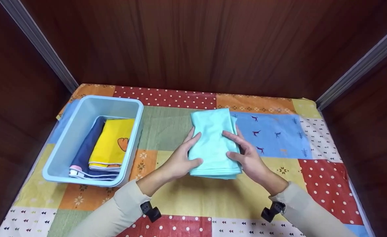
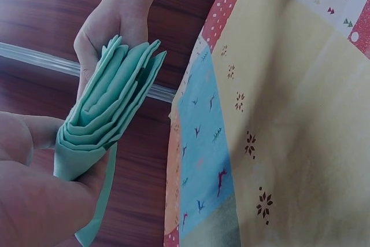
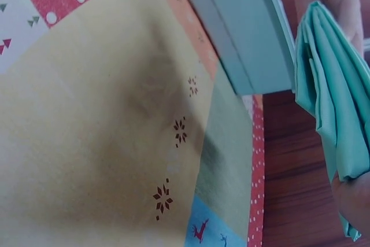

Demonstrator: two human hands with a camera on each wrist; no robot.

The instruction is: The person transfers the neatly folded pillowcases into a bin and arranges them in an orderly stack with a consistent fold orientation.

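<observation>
A mint-green cloth (image 1: pixel 211 141), folded into a thick rectangle of several layers, is held up above the patchwork cover between two hands. My left hand (image 1: pixel 182 158) grips its left edge, thumb on top and other fingers partly hidden beneath. On the opposite edge my right hand (image 1: pixel 247 156) grips it, with thumb and forefinger lying over the top face. Stacked fold edges of the cloth (image 2: pixel 110 102) show in the left wrist view, and a loose flap hangs below. In the right wrist view the cloth (image 3: pixel 338 96) bulges in soft folds between both hands.
To the left stands a light blue plastic basket (image 1: pixel 50 164). Inside it lie a folded yellow cloth (image 1: pixel 111 141) with an orange print and a dark blue cloth (image 1: pixel 86 144). A patchwork cover (image 1: pixel 193 197) spreads underneath, with dark wood panels (image 1: pixel 193 46) around the back and sides.
</observation>
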